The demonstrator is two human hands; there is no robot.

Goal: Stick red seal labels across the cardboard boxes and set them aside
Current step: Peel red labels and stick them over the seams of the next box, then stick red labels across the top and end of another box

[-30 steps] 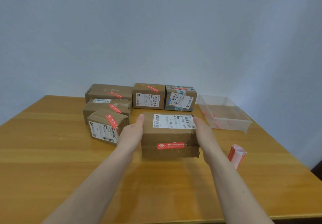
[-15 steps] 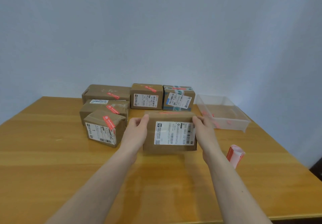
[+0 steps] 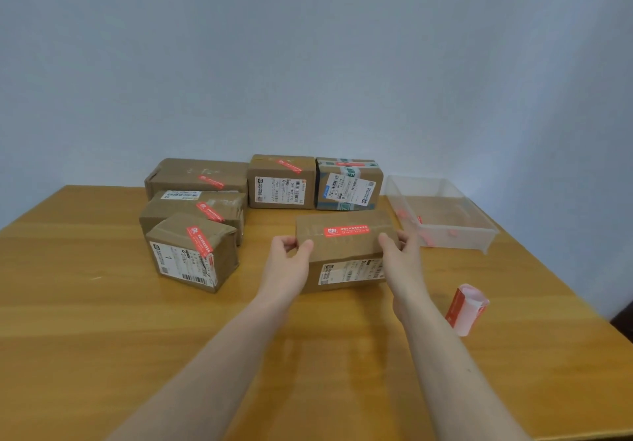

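A wooden table [image 3: 102, 320] with a glossy golden top stands against a plain pale blue-grey wall [image 3: 308, 63]. Near its middle, the left hand [image 3: 286, 269] and right hand [image 3: 402, 262] grip the ends of a box [image 3: 342, 252], thumbs on top, fingers curled round the sides. A red label [image 3: 346, 231] lies along the box's top; a white shipping label faces the person. Left of and behind the box sit five labelled boxes [image 3: 195, 252]. A clear tray [image 3: 442, 214] stands behind-right of it, a label roll [image 3: 466, 308] in front-right.

Sealed box [image 3: 342, 248] between both hands (five others behind).
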